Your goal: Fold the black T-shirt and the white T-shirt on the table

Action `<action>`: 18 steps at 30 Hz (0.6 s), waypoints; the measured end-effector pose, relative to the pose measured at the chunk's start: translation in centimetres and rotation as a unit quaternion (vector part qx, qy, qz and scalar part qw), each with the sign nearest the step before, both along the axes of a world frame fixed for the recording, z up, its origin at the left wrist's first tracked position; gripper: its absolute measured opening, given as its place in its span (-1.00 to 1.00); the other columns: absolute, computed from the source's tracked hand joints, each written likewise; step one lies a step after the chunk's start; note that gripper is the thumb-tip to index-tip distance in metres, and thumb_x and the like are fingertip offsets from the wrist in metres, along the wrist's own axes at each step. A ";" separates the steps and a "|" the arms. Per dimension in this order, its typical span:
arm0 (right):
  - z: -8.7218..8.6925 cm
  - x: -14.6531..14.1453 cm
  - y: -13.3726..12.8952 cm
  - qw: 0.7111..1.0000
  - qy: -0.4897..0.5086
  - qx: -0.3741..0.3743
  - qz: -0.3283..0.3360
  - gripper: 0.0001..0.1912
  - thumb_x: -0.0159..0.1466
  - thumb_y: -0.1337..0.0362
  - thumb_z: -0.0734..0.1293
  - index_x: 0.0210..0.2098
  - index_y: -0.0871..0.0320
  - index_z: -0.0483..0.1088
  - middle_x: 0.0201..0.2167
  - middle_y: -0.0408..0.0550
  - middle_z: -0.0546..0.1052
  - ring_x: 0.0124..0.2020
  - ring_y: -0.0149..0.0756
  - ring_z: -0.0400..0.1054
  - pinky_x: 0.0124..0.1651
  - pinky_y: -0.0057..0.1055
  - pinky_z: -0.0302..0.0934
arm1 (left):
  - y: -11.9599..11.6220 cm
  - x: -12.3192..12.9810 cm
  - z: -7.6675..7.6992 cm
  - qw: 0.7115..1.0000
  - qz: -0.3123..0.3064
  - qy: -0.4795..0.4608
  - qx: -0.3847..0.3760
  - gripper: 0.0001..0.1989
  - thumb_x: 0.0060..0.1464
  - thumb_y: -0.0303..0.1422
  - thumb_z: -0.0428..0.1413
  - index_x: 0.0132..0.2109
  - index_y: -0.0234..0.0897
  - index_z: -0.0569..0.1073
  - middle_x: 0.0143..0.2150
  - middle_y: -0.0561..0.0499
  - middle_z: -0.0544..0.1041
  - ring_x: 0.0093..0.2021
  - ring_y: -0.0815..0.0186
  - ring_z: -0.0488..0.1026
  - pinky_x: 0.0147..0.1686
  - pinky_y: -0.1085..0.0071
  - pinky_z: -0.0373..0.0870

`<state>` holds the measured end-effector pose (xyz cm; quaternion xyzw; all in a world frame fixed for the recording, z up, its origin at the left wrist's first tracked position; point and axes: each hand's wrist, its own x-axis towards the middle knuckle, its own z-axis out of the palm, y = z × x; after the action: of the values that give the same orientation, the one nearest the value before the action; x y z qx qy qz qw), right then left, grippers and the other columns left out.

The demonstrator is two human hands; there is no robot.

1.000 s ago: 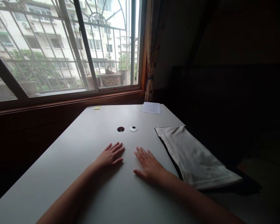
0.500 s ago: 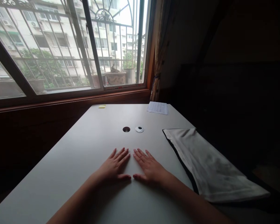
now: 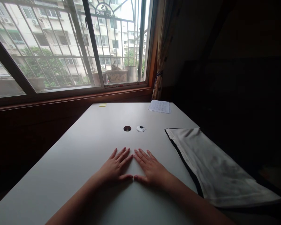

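Both hands lie flat, palms down, on the white table [image 3: 67, 165]. My left hand [image 3: 117, 165] has its fingers spread and its thumb stretched to the right. My right hand [image 3: 148, 167] mirrors it, thumb pointing left, so the two thumb tips and index fingertips almost touch. Neither one holds anything. To the right of my right arm a pale cloth with a black edge [image 3: 208, 159] is spread over the table's side. Beyond the fingertips are a round hole [image 3: 127, 128] in the tabletop and a white round cover [image 3: 140, 128] with a dark opening.
Printed papers [image 3: 160, 106] lie at the far right corner of the table, and a yellow sticky note [image 3: 102, 105] is at the far left. Behind the table stand a barred window [image 3: 61, 47] and a tied curtain [image 3: 160, 62]. The right side is dark.
The hands have come slightly closer together, narrowing the gap between thumbs and index fingers. The camera view has shifted a little.
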<state>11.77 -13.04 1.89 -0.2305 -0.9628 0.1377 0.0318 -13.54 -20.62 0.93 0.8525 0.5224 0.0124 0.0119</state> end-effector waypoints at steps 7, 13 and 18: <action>-0.7 0.1 0.2 1.000 0.024 0.004 0.005 -0.06 0.39 -0.31 0.06 0.52 0.14 -0.20 0.53 0.03 -0.20 0.53 0.00 -0.36 0.51 0.09 -0.46 | 0.0 0.0 0.0 1.000 0.003 0.000 0.008 -0.10 0.27 0.26 -0.20 0.52 -0.06 -0.30 0.55 -0.09 -0.17 0.53 -0.05 -0.19 0.44 -0.17 -0.21; -1.0 0.1 0.3 1.000 0.025 0.008 0.007 -0.06 0.39 -0.31 0.06 0.52 0.13 -0.20 0.53 0.03 -0.21 0.53 0.01 -0.35 0.51 0.08 -0.46 | 0.0 0.0 -0.1 1.000 0.000 -0.001 0.016 -0.09 0.27 0.26 -0.18 0.52 -0.05 -0.32 0.55 -0.07 -0.16 0.53 -0.05 -0.18 0.44 -0.15 -0.21; -0.7 0.1 0.2 1.000 0.020 -0.002 0.003 -0.05 0.38 -0.32 0.04 0.53 0.12 -0.22 0.53 0.01 -0.22 0.53 0.00 -0.38 0.51 0.07 -0.48 | 0.0 0.0 -0.1 1.000 0.000 0.001 0.019 -0.10 0.27 0.26 -0.18 0.52 -0.05 -0.31 0.55 -0.08 -0.15 0.53 -0.05 -0.17 0.44 -0.15 -0.20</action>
<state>11.89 -12.82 1.17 -0.2248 -0.9624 0.1441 0.0505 -13.55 -20.63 0.78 0.8527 0.5220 0.0211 -0.0047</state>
